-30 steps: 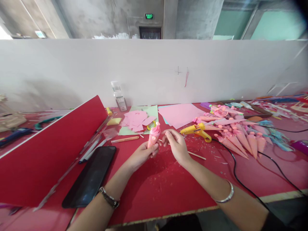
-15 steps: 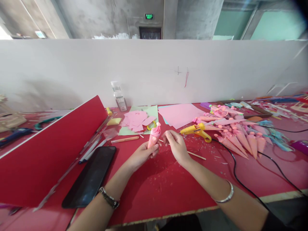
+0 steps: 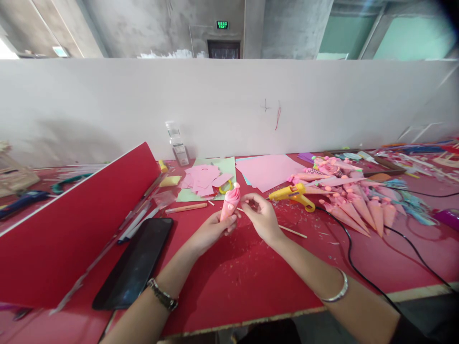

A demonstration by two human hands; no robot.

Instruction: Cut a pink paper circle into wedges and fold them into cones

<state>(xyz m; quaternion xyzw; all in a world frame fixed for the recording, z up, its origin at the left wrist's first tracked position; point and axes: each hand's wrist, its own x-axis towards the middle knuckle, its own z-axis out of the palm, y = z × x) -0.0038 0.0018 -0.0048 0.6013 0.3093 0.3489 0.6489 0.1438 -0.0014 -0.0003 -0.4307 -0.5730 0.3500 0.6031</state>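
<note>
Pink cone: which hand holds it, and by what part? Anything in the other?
The left hand grips the pink cone by its lower, narrow end. The right hand is beside it; whether its fingers pinch anything cannot be told.

Both forearms reach forward and converge above the surface [image 3: 229, 282]. The left hand [image 3: 211, 229] is curled closed with its fingers wrapped in a grip, a watch at its wrist. The right hand [image 3: 263, 217] sits just beside it, palm turned inward, fingertips pinched loosely together, a bangle farther back on the forearm.

Pink paper cone [image 3: 229, 203] in left hand [image 3: 211, 231], right hand [image 3: 263, 217] alongside.
</note>
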